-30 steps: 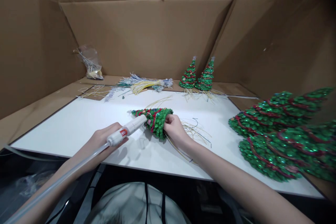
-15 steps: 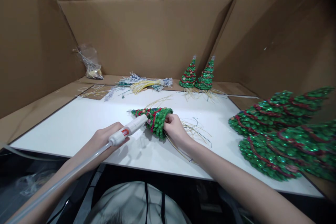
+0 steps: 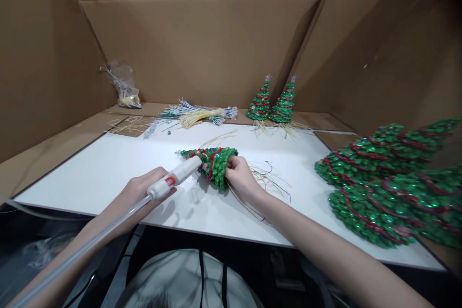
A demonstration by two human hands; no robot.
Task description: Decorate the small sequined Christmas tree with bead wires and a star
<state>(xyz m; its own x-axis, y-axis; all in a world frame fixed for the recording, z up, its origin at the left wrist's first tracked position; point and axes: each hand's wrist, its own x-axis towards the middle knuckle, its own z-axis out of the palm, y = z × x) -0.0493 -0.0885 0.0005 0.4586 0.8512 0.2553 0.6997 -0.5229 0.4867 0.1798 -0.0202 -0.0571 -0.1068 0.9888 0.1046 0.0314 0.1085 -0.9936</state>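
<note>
A white glue gun (image 3: 178,176) with a long clear glue stick (image 3: 84,250) trailing from its back is gripped in my left hand (image 3: 149,186). Its front end is at the side of a small green Christmas tree (image 3: 218,169) with red garland, lying on its side with the tip to the left. Whether the nozzle touches the tree, I cannot tell. My right hand (image 3: 240,178) is closed on the tree's base edge; its fingertips are partly hidden there. Thin yellowish wires (image 3: 267,178) spread out behind the right hand on the white board (image 3: 119,168).
Two small trees (image 3: 259,103) stand at the back. Larger green trees (image 3: 382,197) fill the right side. Bundled wires (image 3: 202,116) lie along the far edge, with a plastic bag (image 3: 124,89) at back left. Cardboard walls (image 3: 202,48) enclose the board.
The glue gun and my left hand have shifted very slightly left and back. My right hand and the tree stay in place.
</note>
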